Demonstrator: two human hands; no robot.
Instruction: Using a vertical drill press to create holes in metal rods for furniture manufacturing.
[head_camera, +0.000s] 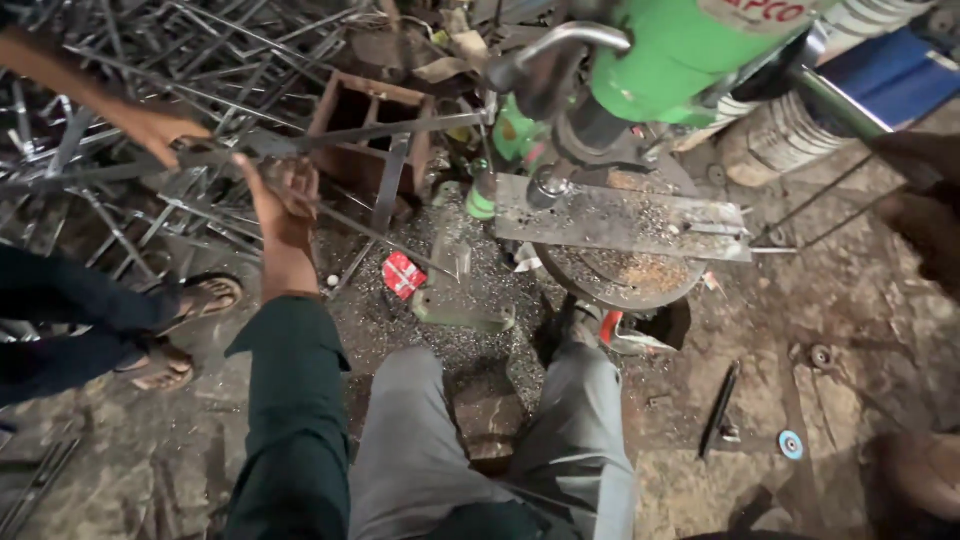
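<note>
My left hand (285, 200) reaches forward and is shut on a welded piece of flat metal strips (380, 135). Another person's hand (160, 130) holds the same piece at its left end. To the right stands a green drill press (680, 50), its chuck (545, 185) just above a flat steel plate (620, 215). The plate lies on the round drill table (620, 275) among metal chips. My right hand (925, 215) is a dark, blurred shape at the right edge beside thin rods; its grip is unclear.
A heap of welded metal frames (200, 60) fills the upper left, with a rusty box (365, 110) beside it. The other person's sandalled feet (200, 295) are at left. A red packet (403, 273), a black tool (720, 405) and a blue disc (790, 443) lie on the floor.
</note>
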